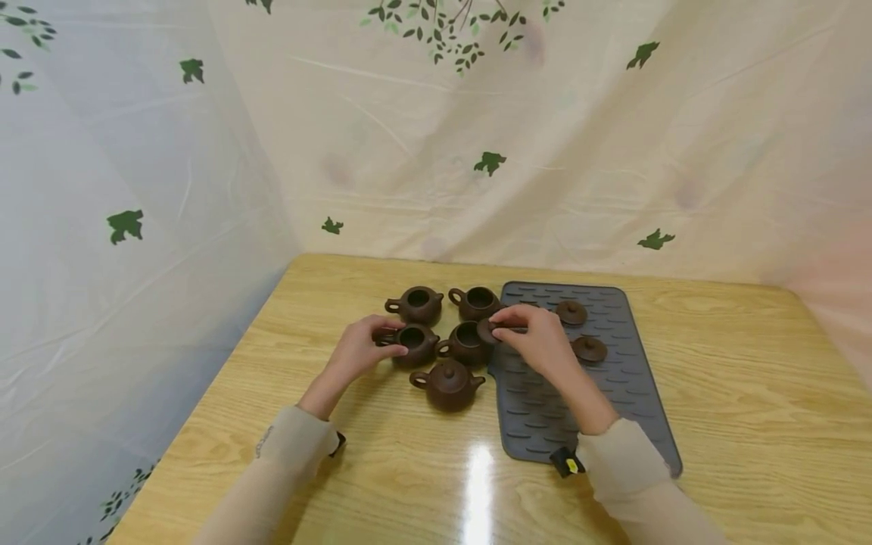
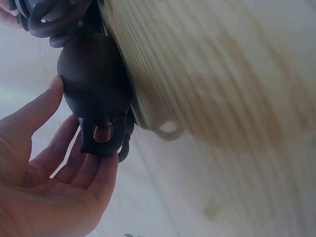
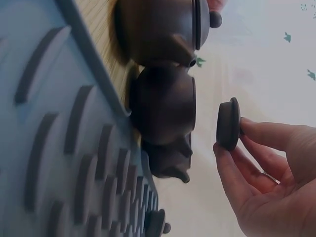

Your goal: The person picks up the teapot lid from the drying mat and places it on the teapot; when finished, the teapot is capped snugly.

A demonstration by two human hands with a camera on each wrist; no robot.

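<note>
My left hand [image 1: 357,348] holds a lidless dark brown teapot [image 1: 414,356] at its handle side, thumb on the body and fingers about the handle. My right hand [image 1: 541,341] pinches a round brown teapot lid [image 3: 228,124] by its knob. In the right wrist view that lid is tilted and apart from the teapots. Beside it in the head view is another lidless teapot [image 1: 466,357]. Nearest me stands a teapot with its lid on [image 1: 450,390]. Two more lidless teapots, one left [image 1: 419,312] and one right [image 1: 477,306], stand at the back.
A dark grey ridged mat [image 1: 545,424] lies right of the teapots, under my right forearm. Two loose lids rest on it, a farther lid [image 1: 571,312] and a nearer lid [image 1: 590,350]. The wooden table [image 1: 736,393] meets a patterned curtain [image 1: 422,189] behind.
</note>
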